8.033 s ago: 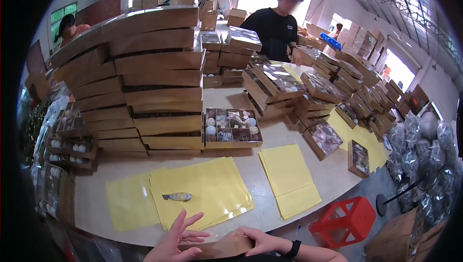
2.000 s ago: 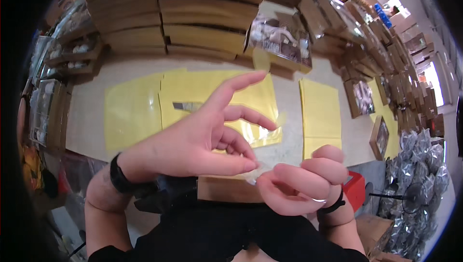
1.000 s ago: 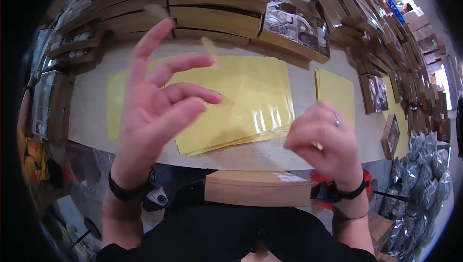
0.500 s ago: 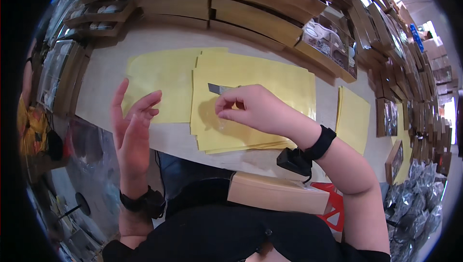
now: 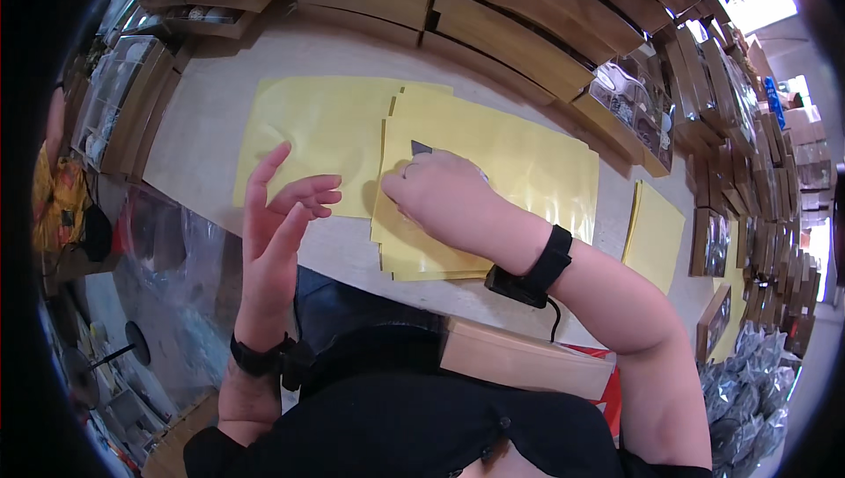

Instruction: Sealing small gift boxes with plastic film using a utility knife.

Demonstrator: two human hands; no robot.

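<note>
My right hand (image 5: 440, 194) is palm down over a stack of yellow sheets (image 5: 537, 179), its fingers curled in. Past its knuckles shows the dark grey, angled tip of a flat blade-like piece (image 5: 421, 147); the hand covers most of it, so how the fingers grip it is hidden. To the left, my left hand (image 5: 283, 223) is raised with fingers spread, holding nothing. It hovers at the near edge of a flat yellow sheet (image 5: 308, 117), part of which lies under the stack. A black band is on each wrist.
Stacked cardboard boxes (image 5: 519, 16) line the table's back, with an open box of small parts (image 5: 616, 95) at their right end. Another yellow stack (image 5: 656, 231) lies at right. A pale box (image 5: 519, 359) is before my body. Clear plastic (image 5: 167, 240) hangs at left, near another person's yellow clothing (image 5: 66, 205).
My right hand has turned palm down and moved over the blade-like piece, which showed more fully before. My left hand stays spread. The whole view has shifted slightly.
</note>
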